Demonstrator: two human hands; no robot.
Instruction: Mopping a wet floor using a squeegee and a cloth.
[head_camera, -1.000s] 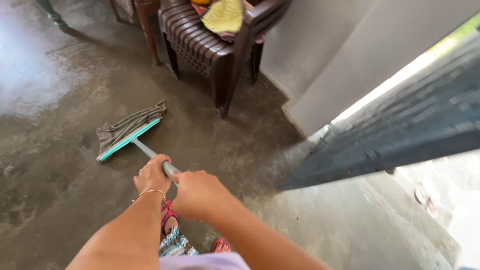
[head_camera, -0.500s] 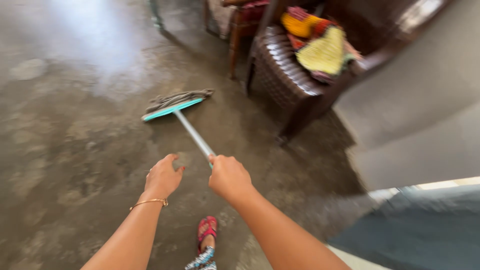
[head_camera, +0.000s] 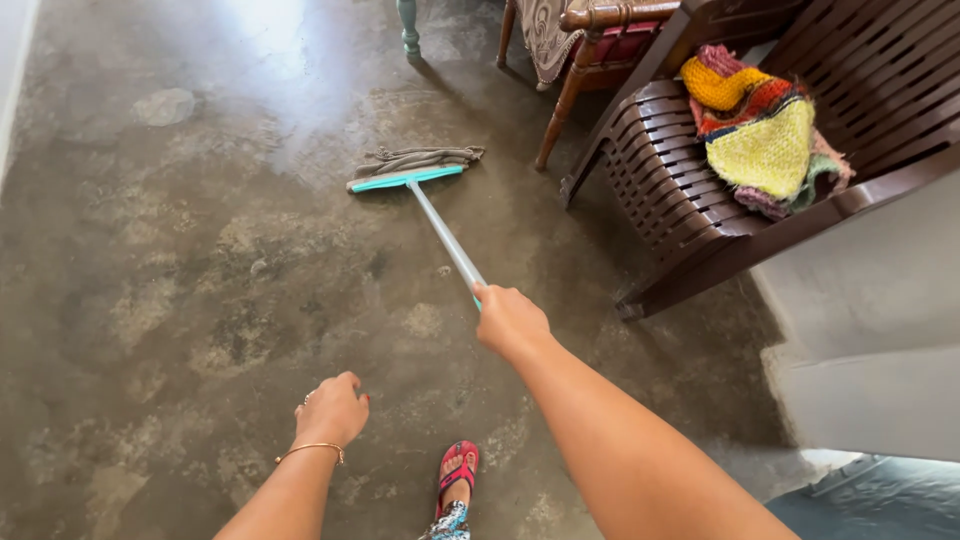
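Note:
A floor mop (head_camera: 410, 180) with a teal bar, a grey cloth and a pale grey handle (head_camera: 445, 240) lies stretched out on the damp concrete floor. My right hand (head_camera: 508, 320) is closed around the near end of the handle, arm extended. My left hand (head_camera: 332, 408), with a thin gold bangle on the wrist, hangs free lower left, fingers loosely curled and holding nothing. My foot in a red sandal (head_camera: 456, 475) stands between the two arms.
A dark brown slatted plastic chair (head_camera: 680, 190) holds crocheted cloths (head_camera: 765, 135) at the right. A wooden chair (head_camera: 590, 50) and a teal furniture leg (head_camera: 407, 25) stand at the back. A grey wall (head_camera: 870, 330) rises at the right.
My left hand has let go of the handle and dropped back. The right hand alone has pushed the mop forward toward the chairs. The view has swung left, away from the doorway.

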